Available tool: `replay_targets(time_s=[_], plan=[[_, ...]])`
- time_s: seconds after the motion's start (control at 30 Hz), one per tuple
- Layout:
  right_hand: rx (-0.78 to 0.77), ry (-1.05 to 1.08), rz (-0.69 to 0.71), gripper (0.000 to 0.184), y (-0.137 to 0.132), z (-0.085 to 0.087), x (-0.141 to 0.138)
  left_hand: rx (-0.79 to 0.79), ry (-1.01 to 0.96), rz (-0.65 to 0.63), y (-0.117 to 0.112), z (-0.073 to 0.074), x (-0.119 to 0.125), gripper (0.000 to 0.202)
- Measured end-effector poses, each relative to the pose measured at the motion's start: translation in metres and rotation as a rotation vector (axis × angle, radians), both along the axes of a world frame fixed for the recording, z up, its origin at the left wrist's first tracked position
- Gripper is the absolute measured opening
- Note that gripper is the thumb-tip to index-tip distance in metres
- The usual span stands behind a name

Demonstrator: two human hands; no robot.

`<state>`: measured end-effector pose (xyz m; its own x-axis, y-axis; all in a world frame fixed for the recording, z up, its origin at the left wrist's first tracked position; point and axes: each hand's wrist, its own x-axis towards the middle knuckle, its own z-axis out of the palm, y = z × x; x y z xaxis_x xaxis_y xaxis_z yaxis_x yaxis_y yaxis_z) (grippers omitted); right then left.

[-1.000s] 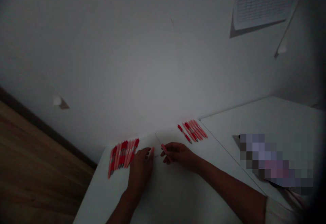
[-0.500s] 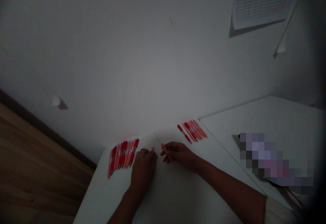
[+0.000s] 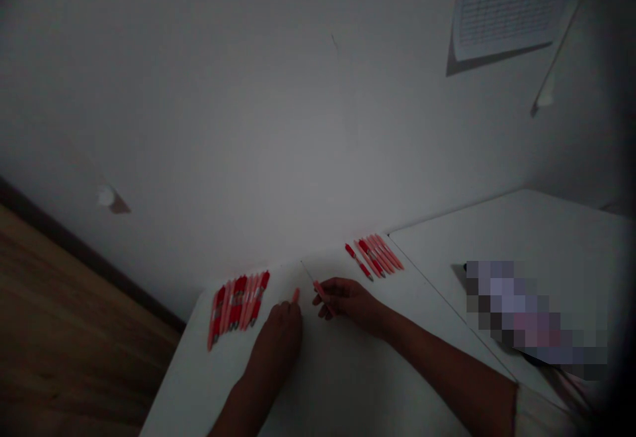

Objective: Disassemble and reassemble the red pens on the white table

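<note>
My right hand (image 3: 348, 301) is closed on a pink pen barrel (image 3: 320, 291), tilted toward the upper left. A thin refill (image 3: 308, 271) sticks out of its upper end. Just left of it, my left hand (image 3: 283, 331) is closed, knuckles up, around a small pink pen part (image 3: 297, 294) whose tip shows past the fingers. The fingers hide the rest of that part. Left of my left hand lies a row of several red and pink pens (image 3: 238, 301). A second row of red and pink pens (image 3: 377, 255) lies beyond my right hand.
The white table (image 3: 397, 384) meets a pale wall (image 3: 223, 126). A seam crosses the tabletop at the right, with a blurred-out object (image 3: 521, 311) beyond it. A printed sheet (image 3: 507, 13) hangs at upper right. Wooden boards (image 3: 64, 338) show at lower left.
My left hand has turned and moved slightly down and left, its fingers folded more over the pink part. My right hand holds the barrel almost where it was.
</note>
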<state>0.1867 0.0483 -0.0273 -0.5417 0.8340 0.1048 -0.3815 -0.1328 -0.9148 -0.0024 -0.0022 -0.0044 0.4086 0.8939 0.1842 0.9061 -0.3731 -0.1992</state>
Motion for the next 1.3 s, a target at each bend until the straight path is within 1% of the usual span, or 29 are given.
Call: replay_targets(time_s=[0.1,0.17,0.4,0.53,0.63,0.7,0.77,0.83,0.9,0.97,1.03,1.1,1.17,1.3], plan=[[-0.008,-0.016,-0.009,0.044,-0.001,0.001,0.000,-0.117,-0.050,0.092,-0.001,0.006,0.001,0.024],[-0.005,-0.016,-0.015,0.043,-0.001,0.001,0.000,-0.158,-0.105,0.141,-0.001,0.011,0.001,0.021],[0.020,-0.008,0.000,0.040,0.001,-0.004,0.000,-0.163,-0.266,0.230,0.000,0.022,0.002,0.014],[0.013,-0.010,-0.001,0.042,0.001,-0.005,0.000,-0.175,-0.433,0.236,0.001,0.025,0.001,0.020],[0.019,-0.014,0.006,0.042,0.000,-0.003,0.000,-0.140,-0.632,0.217,0.003,0.024,-0.002,0.029],[0.031,-0.019,0.011,0.040,-0.001,-0.001,0.000,-0.122,-0.821,0.234,0.005,0.024,-0.004,0.031],[0.048,-0.027,0.018,0.039,-0.002,-0.001,0.000,-0.144,-1.094,0.292,0.008,0.024,-0.006,0.032],[0.065,-0.045,0.031,0.039,-0.002,-0.001,0.000,-0.158,-1.425,0.350,0.012,0.026,-0.006,0.032],[0.078,-0.066,0.050,0.038,-0.003,-0.001,0.000,-0.142,-1.734,0.364,0.014,0.028,-0.006,0.031],[0.090,-0.081,0.063,0.038,-0.003,-0.001,0.000,-0.144,-1.950,0.354,0.016,0.030,-0.005,0.028],[0.098,-0.092,0.066,0.038,-0.004,-0.001,0.000,-0.181,-2.074,0.351,0.016,0.031,-0.004,0.024],[0.101,-0.107,0.066,0.037,-0.005,-0.001,0.000,-0.214,-2.139,0.355,0.016,0.032,-0.004,0.020],[0.105,-0.122,0.070,0.035,-0.005,0.000,0.000,-0.229,-2.171,0.361,0.016,0.033,-0.004,0.019],[0.141,-0.143,0.080,0.033,-0.007,0.003,0.001,-0.251,-2.185,0.367,0.016,0.033,-0.004,0.023]])
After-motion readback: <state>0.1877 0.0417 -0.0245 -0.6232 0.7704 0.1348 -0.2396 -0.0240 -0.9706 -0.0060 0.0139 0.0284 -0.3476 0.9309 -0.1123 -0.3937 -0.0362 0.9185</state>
